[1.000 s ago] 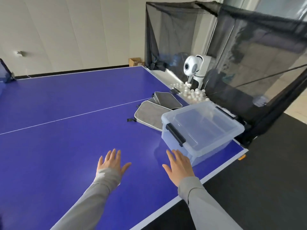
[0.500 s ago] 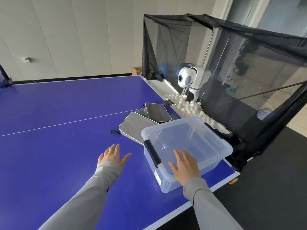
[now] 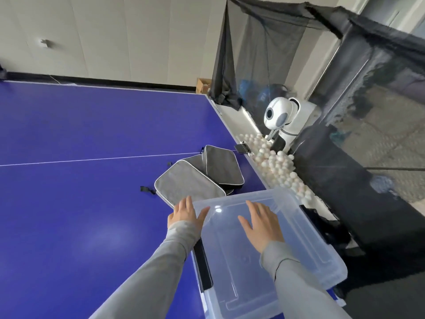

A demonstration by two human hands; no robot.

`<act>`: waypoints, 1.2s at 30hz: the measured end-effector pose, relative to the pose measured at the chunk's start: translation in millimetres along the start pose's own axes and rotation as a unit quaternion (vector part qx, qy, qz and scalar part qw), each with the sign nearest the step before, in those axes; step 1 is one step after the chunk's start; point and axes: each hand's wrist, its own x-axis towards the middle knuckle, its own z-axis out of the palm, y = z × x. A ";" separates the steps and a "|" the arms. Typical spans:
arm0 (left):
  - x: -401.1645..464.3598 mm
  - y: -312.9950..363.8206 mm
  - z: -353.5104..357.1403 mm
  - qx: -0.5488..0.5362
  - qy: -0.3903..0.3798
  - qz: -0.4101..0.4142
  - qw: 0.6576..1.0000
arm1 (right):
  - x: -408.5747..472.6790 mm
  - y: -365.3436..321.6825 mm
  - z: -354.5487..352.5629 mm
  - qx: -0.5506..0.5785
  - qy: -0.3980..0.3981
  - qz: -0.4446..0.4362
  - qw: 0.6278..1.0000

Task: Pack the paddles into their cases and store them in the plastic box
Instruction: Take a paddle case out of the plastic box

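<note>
With both hands flat-fingered and gripping nothing, left hand (image 3: 184, 214) at the plastic box (image 3: 305, 247) rim and right hand (image 3: 261, 224) over it, reach past to the zipped cases (image 3: 188, 184) lying just beyond on the worktop (image 3: 80, 203), lifting one at a time

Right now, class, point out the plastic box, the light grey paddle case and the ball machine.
plastic box (image 3: 305, 236): head view, right side of lid.
light grey paddle case (image 3: 186, 183): head view, middle of top face.
ball machine (image 3: 277, 113): head view, rounded white head.

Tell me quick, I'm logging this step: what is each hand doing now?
Left hand: open, fingers straight, at the left edge of the plastic box, holding nothing.
Right hand: open, spread over the box lid, holding nothing.
</note>
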 end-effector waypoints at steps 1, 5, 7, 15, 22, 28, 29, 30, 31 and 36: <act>5.5 1.4 5.0 -0.006 -0.007 -0.016 1.000 | 11.4 -0.3 -0.1 0.006 -0.001 -0.005 1.000; 20.4 6.4 21.1 -0.076 -0.041 -0.071 0.994 | 65.2 -6.4 0.1 0.017 -0.004 -0.029 0.999; 20.2 7.8 27.4 -0.111 -0.023 -0.088 0.990 | 93.5 -13.4 2.4 0.019 -0.019 -0.036 0.999; 22.5 5.7 32.2 -0.109 0.007 -0.111 0.988 | 196.1 -46.3 30.8 0.024 -0.120 -0.064 0.990; 23.7 5.6 34.8 -0.102 0.021 -0.124 0.987 | 237.6 -47.5 72.5 0.023 -0.196 -0.054 0.979; 22.0 3.8 38.9 -0.096 0.045 -0.131 0.986 | 246.7 -48.3 96.0 0.057 -0.218 -0.043 0.973; 22.0 3.8 39.0 -0.092 0.048 -0.132 0.986 | 247.2 -49.1 97.5 0.060 -0.221 -0.045 0.972; 22.1 4.2 38.9 -0.090 0.050 -0.133 0.986 | 247.5 -49.9 98.4 0.063 -0.221 -0.048 0.972; 21.9 4.4 38.9 -0.090 0.050 -0.134 0.986 | 247.3 -50.4 98.8 0.068 -0.217 -0.051 0.973; 21.2 5.1 37.9 -0.094 0.051 -0.135 0.985 | 244.7 -52.9 89.8 0.153 -0.149 -0.066 0.975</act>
